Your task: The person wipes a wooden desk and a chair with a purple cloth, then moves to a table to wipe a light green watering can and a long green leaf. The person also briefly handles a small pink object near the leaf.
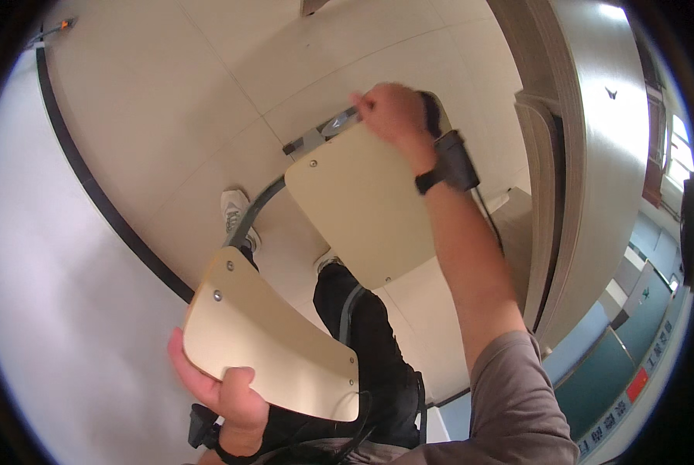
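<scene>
A chair with a pale wooden seat (pixel 370 203), a curved pale wooden backrest (pixel 277 343) and a grey metal frame (pixel 259 200) stands before me. My left hand (pixel 225 381) grips the lower left edge of the backrest, its thumb on the near face and its fingers behind. My right hand (pixel 393 110) is over the far edge of the seat, slightly blurred, with its fingers curled. Whether it holds anything or touches the seat edge, I cannot tell. A shiny, clear-looking object (pixel 340 123) lies along the metal bar just left of that hand.
A white wall (pixel 50 261) with a dark baseboard (pixel 108 203) runs along the left. Wood-edged furniture panels (pixel 547 174) stand on the right. Beneath the chair are tiled floor (pixel 207 116) and my shoes (pixel 233 212). Green boards (pixel 597 372) show at the far right.
</scene>
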Demonstrator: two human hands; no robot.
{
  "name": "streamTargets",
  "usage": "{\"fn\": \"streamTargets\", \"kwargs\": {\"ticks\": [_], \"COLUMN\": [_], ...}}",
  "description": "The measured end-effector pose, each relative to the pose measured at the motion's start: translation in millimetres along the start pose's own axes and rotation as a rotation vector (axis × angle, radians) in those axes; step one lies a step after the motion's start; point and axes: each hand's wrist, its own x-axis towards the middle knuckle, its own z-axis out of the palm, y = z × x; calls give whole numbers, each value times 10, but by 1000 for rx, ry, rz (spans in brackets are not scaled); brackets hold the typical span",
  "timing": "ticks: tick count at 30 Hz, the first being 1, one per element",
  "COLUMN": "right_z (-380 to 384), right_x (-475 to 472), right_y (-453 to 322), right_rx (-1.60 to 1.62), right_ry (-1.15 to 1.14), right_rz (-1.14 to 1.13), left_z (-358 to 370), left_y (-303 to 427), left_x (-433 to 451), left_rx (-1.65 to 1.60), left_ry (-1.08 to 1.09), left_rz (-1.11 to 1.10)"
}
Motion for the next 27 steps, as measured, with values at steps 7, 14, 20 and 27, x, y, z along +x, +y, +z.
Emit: {"fn": "streamTargets", "kwargs": {"ticks": [7, 14, 20, 27], "right_z": [591, 639, 158, 173], "right_x": [-343, -392, -534, -492], "right_y": [-1328, -1995, -2153, -2207], "right_rx": [76, 448, 1023, 766], "right_ry": [-63, -494, -759, -799], "right_rz": [-175, 73, 50, -98], "left_z": [-35, -111, -98, -102], "left_y": [-53, -170, -208, -196], "left_x": [0, -18, 15, 16], "left_rx": [-27, -13, 29, 81], "left_ry": [-137, -253, -255, -239], "left_rz": [73, 178, 241, 295]}}
